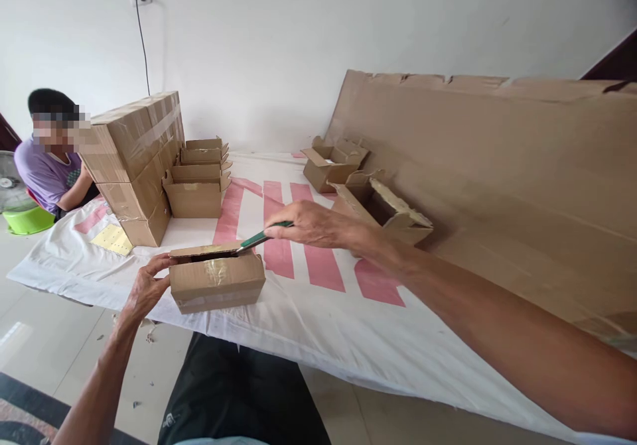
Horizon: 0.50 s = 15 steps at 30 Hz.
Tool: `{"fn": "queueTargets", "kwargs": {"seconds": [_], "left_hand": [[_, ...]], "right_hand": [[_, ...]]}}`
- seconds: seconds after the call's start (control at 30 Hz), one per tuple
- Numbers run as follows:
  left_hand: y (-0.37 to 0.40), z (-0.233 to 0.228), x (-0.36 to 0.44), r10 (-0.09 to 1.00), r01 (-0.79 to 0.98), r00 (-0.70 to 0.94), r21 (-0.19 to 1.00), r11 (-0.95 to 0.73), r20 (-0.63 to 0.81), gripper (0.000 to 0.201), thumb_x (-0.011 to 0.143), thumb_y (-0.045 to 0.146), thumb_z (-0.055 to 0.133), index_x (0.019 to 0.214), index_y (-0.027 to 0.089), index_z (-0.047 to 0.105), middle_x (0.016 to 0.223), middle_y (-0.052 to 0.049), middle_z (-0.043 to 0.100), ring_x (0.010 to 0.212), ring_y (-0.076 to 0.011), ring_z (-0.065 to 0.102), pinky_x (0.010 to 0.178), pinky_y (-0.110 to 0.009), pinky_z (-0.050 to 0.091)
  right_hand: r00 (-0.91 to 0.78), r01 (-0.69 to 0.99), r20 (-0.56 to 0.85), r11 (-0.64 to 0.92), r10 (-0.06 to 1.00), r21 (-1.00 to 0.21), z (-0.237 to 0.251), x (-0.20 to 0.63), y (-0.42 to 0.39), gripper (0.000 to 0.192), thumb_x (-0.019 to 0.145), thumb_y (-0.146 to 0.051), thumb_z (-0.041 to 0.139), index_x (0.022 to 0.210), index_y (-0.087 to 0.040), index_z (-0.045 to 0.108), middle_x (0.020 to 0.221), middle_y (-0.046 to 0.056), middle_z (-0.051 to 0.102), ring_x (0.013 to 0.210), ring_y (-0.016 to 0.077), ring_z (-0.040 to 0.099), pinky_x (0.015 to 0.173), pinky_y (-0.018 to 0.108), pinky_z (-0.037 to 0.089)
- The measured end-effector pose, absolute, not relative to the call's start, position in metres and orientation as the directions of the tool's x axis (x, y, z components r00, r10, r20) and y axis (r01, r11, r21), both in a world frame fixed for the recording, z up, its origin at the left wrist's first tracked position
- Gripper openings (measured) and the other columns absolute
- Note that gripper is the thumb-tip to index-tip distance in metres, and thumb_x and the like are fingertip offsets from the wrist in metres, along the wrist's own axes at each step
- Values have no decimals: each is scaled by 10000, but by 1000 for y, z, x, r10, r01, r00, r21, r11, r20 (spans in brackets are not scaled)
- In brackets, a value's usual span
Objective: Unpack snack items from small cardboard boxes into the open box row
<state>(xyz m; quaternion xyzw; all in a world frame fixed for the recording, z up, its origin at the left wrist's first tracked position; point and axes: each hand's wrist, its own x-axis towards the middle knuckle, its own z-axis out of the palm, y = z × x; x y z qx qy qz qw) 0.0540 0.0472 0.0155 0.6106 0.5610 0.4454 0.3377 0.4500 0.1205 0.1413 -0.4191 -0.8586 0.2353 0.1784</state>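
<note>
A small taped cardboard box (217, 282) lies near the front edge of a white sheet with pink stripes (318, 299). My left hand (144, 289) grips the box's left end, thumb on its top flap. My right hand (308, 225) holds a green-handled knife (261, 237) whose blade reaches under the raised top flap of the box.
A tall stack of taped boxes (137, 160) and a row of open small boxes (199, 180) stand at the left back. More open boxes (378, 206) sit at the right by a big leaning cardboard sheet (497, 180). Another person (47, 166) sits at far left beside a green tub (27, 219).
</note>
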Motion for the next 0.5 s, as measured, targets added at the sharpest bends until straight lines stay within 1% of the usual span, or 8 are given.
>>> {"fn": "queueTargets", "kwargs": {"seconds": [0.03, 0.13, 0.17, 0.23, 0.3, 0.33, 0.43, 0.5], "left_hand": [[47, 16, 54, 987, 387, -32, 912, -135, 160, 343, 775, 452, 852, 1033, 227, 860, 1443, -129, 708, 1363, -361, 653, 984, -401, 633], [46, 19, 54, 989, 393, -38, 912, -118, 144, 340, 787, 442, 845, 1051, 228, 865, 1467, -132, 694, 1336, -356, 669, 961, -383, 634], [46, 19, 54, 989, 395, -39, 912, -116, 142, 340, 791, 440, 842, 1056, 228, 867, 1472, -136, 689, 1336, -357, 670, 957, -380, 633], [46, 21, 55, 989, 396, -39, 911, -116, 143, 345, 785, 441, 844, 1054, 227, 871, 1467, -146, 685, 1343, -364, 665, 950, -380, 633], [46, 22, 55, 989, 394, -38, 912, -117, 143, 350, 764, 447, 855, 1035, 227, 872, 1454, -150, 686, 1355, -375, 656, 939, -378, 636], [46, 23, 56, 989, 392, -34, 912, -119, 144, 355, 755, 453, 862, 1029, 227, 872, 1446, -149, 689, 1362, -379, 650, 931, -376, 640], [47, 25, 56, 990, 387, 3, 913, -132, 142, 402, 743, 476, 877, 1068, 240, 873, 1427, -141, 700, 1391, -388, 626, 916, -371, 652], [47, 27, 55, 989, 393, 41, 908, -144, 139, 449, 745, 502, 882, 1119, 253, 872, 1441, -141, 697, 1417, -399, 604, 902, -372, 660]], "right_hand": [[-544, 644, 143, 520, 827, -561, 142, 461, 119, 385, 941, -569, 590, 849, -272, 819, 730, 12, 680, 664, 190, 532, 656, 360, 359], [-330, 636, 290, 439, 898, -635, 128, 495, 112, 475, 942, -627, 561, 1048, -240, 815, 870, 48, 731, 787, 241, 609, 715, 377, 423], [-269, 626, 303, 405, 914, -667, 115, 504, 109, 499, 943, -635, 556, 1101, -227, 796, 892, 55, 732, 812, 253, 623, 724, 380, 440], [-146, 618, 275, 305, 950, -725, 75, 517, 100, 511, 947, -639, 535, 1152, -220, 743, 830, 41, 695, 750, 251, 607, 673, 375, 446], [-43, 622, 255, 225, 966, -750, 23, 521, 88, 453, 928, -624, 524, 1084, -230, 685, 812, 42, 674, 736, 265, 614, 653, 383, 469], [2, 644, 257, 195, 966, -740, -4, 522, 82, 406, 922, -606, 522, 1044, -244, 658, 829, 54, 683, 760, 282, 630, 666, 397, 486], [42, 753, 297, 165, 954, -637, -74, 521, 65, 255, 918, -516, 518, 911, -275, 600, 901, 117, 707, 904, 346, 670, 785, 459, 522], [32, 813, 302, 151, 953, -563, -102, 522, 57, 223, 927, -472, 501, 868, -273, 583, 908, 147, 704, 935, 374, 665, 822, 493, 520]]}}
